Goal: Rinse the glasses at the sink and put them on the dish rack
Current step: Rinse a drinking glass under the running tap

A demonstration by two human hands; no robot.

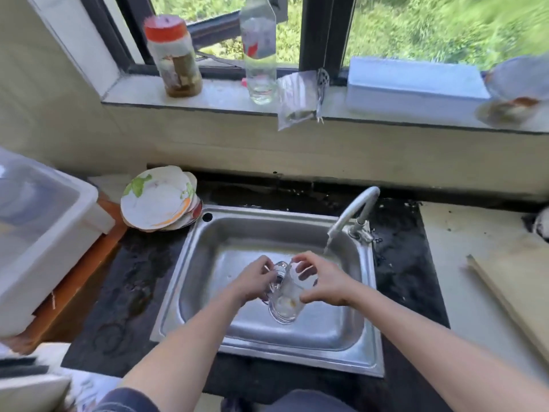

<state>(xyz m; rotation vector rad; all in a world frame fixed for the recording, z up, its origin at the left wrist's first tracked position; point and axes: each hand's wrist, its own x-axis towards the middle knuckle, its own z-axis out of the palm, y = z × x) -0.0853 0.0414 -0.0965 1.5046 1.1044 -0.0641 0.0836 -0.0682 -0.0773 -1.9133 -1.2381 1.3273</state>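
A clear glass (285, 301) is held tilted over the steel sink (208, 263), its mouth toward the far side and its base toward me. My left hand (252, 281) grips it from the left near the rim. My right hand (320, 281) curls round it from the right, thumb near the base. A white tap (356, 209) at the sink's right rim runs a thin stream of water that falls just beyond my right hand. The dish rack is not plainly in view.
A stack of patterned plates (160, 197) leans at the sink's back left corner. A white plastic tub (44, 233) stands on the left. A wooden board (517, 295) lies on the right counter. A jar (173, 55), a bottle (258, 52) and a box (416, 84) line the windowsill.
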